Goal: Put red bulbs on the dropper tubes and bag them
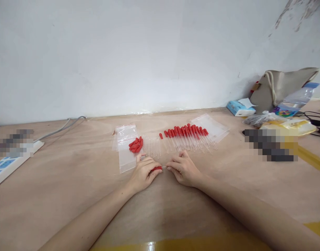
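Between thumb and fingers my left hand pinches a red rubber bulb. My right hand grips a thin clear glass tube, whose left end meets the bulb; how deep it sits inside I cannot tell. Beyond my left hand, a pile of loose red bulbs rests on clear zip bags. Several bare glass tubes lie side by side to the right of that pile. Farther right is a row of droppers, red bulbs pointing away from me.
More clear bags lie behind the droppers. At the left stands a white power strip with a grey cable. A blue tissue pack, a beige bag, a plastic bottle and black cables crowd the right. A wall closes the back.
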A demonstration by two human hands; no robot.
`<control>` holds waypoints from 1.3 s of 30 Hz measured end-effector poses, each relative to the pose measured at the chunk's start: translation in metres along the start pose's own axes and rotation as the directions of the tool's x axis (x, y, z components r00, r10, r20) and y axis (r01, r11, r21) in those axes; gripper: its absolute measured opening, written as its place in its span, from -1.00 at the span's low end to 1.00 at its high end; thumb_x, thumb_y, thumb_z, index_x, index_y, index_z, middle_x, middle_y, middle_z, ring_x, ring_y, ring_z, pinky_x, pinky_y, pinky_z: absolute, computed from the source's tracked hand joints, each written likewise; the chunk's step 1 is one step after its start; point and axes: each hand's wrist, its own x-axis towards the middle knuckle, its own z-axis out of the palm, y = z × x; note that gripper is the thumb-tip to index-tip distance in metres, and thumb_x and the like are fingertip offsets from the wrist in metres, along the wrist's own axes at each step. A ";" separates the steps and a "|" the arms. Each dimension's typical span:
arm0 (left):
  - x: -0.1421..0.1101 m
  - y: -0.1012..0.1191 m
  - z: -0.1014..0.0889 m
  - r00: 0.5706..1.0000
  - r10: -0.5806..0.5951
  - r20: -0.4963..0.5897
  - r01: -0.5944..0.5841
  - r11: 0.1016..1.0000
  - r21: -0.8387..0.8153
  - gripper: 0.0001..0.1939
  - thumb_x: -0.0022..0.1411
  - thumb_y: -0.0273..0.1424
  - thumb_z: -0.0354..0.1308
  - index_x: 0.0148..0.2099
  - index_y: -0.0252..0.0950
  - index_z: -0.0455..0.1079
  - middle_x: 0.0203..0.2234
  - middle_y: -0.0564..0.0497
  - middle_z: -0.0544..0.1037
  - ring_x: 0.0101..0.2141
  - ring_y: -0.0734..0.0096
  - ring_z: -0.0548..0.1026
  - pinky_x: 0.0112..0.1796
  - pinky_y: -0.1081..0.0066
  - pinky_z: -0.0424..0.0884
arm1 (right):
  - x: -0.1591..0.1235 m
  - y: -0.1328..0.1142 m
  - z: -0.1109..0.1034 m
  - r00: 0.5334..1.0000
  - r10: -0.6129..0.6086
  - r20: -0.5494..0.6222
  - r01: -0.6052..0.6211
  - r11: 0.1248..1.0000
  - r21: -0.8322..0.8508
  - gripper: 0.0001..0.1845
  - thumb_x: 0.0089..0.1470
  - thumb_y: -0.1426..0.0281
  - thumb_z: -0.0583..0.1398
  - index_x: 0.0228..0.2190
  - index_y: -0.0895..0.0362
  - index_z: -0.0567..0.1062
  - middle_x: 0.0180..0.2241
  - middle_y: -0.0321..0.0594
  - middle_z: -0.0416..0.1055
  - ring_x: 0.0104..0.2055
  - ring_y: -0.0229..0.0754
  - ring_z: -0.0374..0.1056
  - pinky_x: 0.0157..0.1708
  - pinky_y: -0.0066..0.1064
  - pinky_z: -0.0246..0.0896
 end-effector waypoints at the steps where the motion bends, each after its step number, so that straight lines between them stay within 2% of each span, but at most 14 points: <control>1: 0.000 0.001 0.000 1.000 0.007 0.002 -0.007 1.000 0.001 -0.81 0.23 -0.32 -0.04 -0.32 -0.23 0.38 -0.49 0.05 0.49 -0.37 0.40 0.40 0.01 0.16 -0.04 | 0.000 0.000 0.000 1.000 -0.003 0.005 0.003 1.000 -0.003 -0.77 0.09 0.47 0.00 -0.38 0.14 0.45 -0.50 -0.28 0.35 -0.50 -0.33 0.14 -0.32 -0.34 -0.13; 7: 0.002 0.004 -0.001 0.999 -0.006 -0.051 0.007 0.999 0.033 -0.85 0.22 -0.38 -0.04 -0.28 -0.21 0.37 -0.41 0.05 0.49 -0.31 0.40 0.40 0.00 0.17 -0.03 | 0.003 -0.004 -0.011 0.999 -0.040 0.024 0.043 0.992 -0.117 -0.80 0.08 0.43 0.03 -0.38 0.12 0.46 -0.49 -0.24 0.36 -0.39 -0.27 0.18 -0.30 -0.35 -0.12; 10: 0.000 0.000 0.000 0.992 -0.039 -0.123 0.044 0.998 0.039 -0.82 0.19 -0.33 0.01 -0.15 -0.20 0.32 -0.31 0.00 0.47 -0.25 0.34 0.38 -0.02 0.17 0.04 | 0.003 -0.003 -0.018 0.999 -0.037 0.024 0.041 0.979 -0.200 -0.80 0.05 0.45 0.04 -0.46 0.12 0.46 -0.53 -0.24 0.37 -0.38 -0.25 0.20 -0.29 -0.33 -0.12; 12: -0.002 -0.003 0.001 0.976 -0.105 -0.191 0.108 0.994 0.008 -0.73 0.17 -0.31 0.04 -0.06 -0.22 0.24 -0.27 -0.04 0.42 -0.23 0.32 0.36 -0.12 0.23 0.18 | 0.006 0.002 -0.022 0.999 0.053 -0.011 -0.054 0.978 -0.202 -0.80 0.03 0.45 0.06 -0.51 0.13 0.46 -0.54 -0.23 0.39 -0.41 -0.25 0.23 -0.30 -0.33 -0.11; 13: -0.003 -0.004 0.002 0.968 -0.135 -0.212 0.136 0.991 -0.013 -0.71 0.17 -0.31 0.04 -0.05 -0.24 0.22 -0.28 -0.05 0.40 -0.24 0.32 0.35 -0.18 0.28 0.23 | 0.008 0.006 -0.023 0.990 0.139 -0.039 -0.144 0.974 -0.175 -0.80 0.03 0.43 0.06 -0.52 0.14 0.45 -0.55 -0.24 0.40 -0.43 -0.26 0.25 -0.31 -0.34 -0.10; 15: -0.004 -0.006 0.003 0.967 -0.159 -0.197 0.154 0.987 -0.039 -0.75 0.17 -0.33 0.03 -0.09 -0.24 0.22 -0.32 -0.03 0.37 -0.29 0.34 0.34 -0.27 0.34 0.28 | 0.019 0.015 -0.022 0.928 0.363 -0.087 -0.370 0.926 -0.081 -0.77 0.03 0.36 0.06 -0.56 0.13 0.44 -0.57 -0.28 0.41 -0.50 -0.28 0.26 -0.34 -0.36 -0.07; 17: -0.005 -0.005 0.003 0.981 -0.131 -0.140 0.127 0.991 -0.032 -0.81 0.18 -0.35 0.01 -0.14 -0.24 0.26 -0.35 -0.02 0.36 -0.31 0.36 0.34 -0.29 0.36 0.29 | 0.035 0.024 -0.018 0.824 0.557 -0.098 -0.561 0.828 -0.008 -0.70 0.02 0.28 0.06 -0.63 0.13 0.39 -0.61 -0.31 0.40 -0.54 -0.28 0.26 -0.37 -0.38 -0.06; 18: -0.005 -0.005 0.003 0.987 -0.112 -0.115 0.110 0.994 -0.025 -0.83 0.18 -0.35 0.00 -0.16 -0.24 0.28 -0.35 -0.02 0.35 -0.32 0.37 0.33 -0.29 0.36 0.29 | 0.044 0.027 -0.014 0.783 0.614 -0.101 -0.617 0.787 -0.005 -0.69 0.01 0.25 0.06 -0.64 0.13 0.38 -0.61 -0.31 0.41 -0.53 -0.27 0.28 -0.36 -0.37 -0.06; 20: -0.005 -0.004 0.003 0.993 -0.082 -0.090 0.080 0.997 -0.021 -0.86 0.19 -0.37 -0.01 -0.20 -0.25 0.30 -0.36 -0.01 0.35 -0.34 0.38 0.33 -0.31 0.38 0.29 | 0.061 0.031 -0.005 0.736 0.664 -0.128 -0.674 0.737 -0.049 -0.68 0.00 0.23 0.05 -0.64 0.13 0.39 -0.57 -0.29 0.44 -0.49 -0.23 0.31 -0.30 -0.33 -0.06; 23: -0.005 -0.004 0.003 0.994 -0.067 -0.081 0.065 0.998 -0.025 -0.88 0.19 -0.39 -0.01 -0.24 -0.26 0.31 -0.38 0.00 0.35 -0.38 0.41 0.32 -0.35 0.40 0.28 | 0.078 0.033 0.010 0.708 0.697 -0.112 -0.705 0.689 -0.167 -0.71 -0.01 0.27 0.04 -0.61 0.14 0.42 -0.56 -0.23 0.45 -0.46 -0.18 0.33 -0.24 -0.24 -0.10; 26: -0.005 -0.004 0.002 0.995 -0.066 -0.077 0.065 0.998 -0.021 -0.89 0.18 -0.40 -0.01 -0.26 -0.26 0.32 -0.40 0.00 0.34 -0.38 0.42 0.33 -0.36 0.41 0.28 | 0.081 0.033 0.019 0.689 0.723 -0.061 -0.708 0.652 -0.271 -0.71 -0.02 0.29 0.03 -0.59 0.16 0.45 -0.55 -0.13 0.46 -0.45 -0.12 0.35 -0.23 -0.19 -0.12; 31: -0.005 -0.003 0.002 0.994 -0.081 -0.075 0.081 0.997 -0.006 -0.88 0.19 -0.40 -0.02 -0.30 -0.26 0.33 -0.43 0.02 0.34 -0.42 0.44 0.32 -0.39 0.42 0.27 | 0.077 0.031 0.018 0.713 0.700 -0.051 -0.676 0.666 -0.314 -0.58 0.04 0.16 -0.03 -0.52 0.18 0.46 -0.51 -0.07 0.46 -0.43 -0.09 0.35 -0.23 -0.16 -0.16; 35: -0.004 -0.003 0.004 0.995 -0.069 -0.074 0.070 0.997 0.017 -0.87 0.19 -0.40 -0.02 -0.33 -0.27 0.33 -0.45 0.02 0.35 -0.42 0.43 0.32 -0.38 0.42 0.25 | 0.082 0.023 0.021 0.747 0.663 -0.050 -0.646 0.706 -0.291 -0.64 0.02 0.19 -0.01 -0.44 0.16 0.45 -0.46 -0.11 0.46 -0.40 -0.12 0.34 -0.22 -0.20 -0.17; 39: -0.003 -0.004 0.006 0.995 -0.052 -0.083 0.055 0.998 0.038 -0.86 0.20 -0.40 -0.03 -0.35 -0.28 0.33 -0.47 0.02 0.35 -0.42 0.43 0.32 -0.36 0.42 0.24 | 0.090 0.017 0.028 0.720 0.692 0.051 -0.649 0.698 -0.302 -0.70 -0.04 0.26 0.02 -0.51 0.17 0.45 -0.50 -0.11 0.45 -0.41 -0.12 0.33 -0.22 -0.19 -0.17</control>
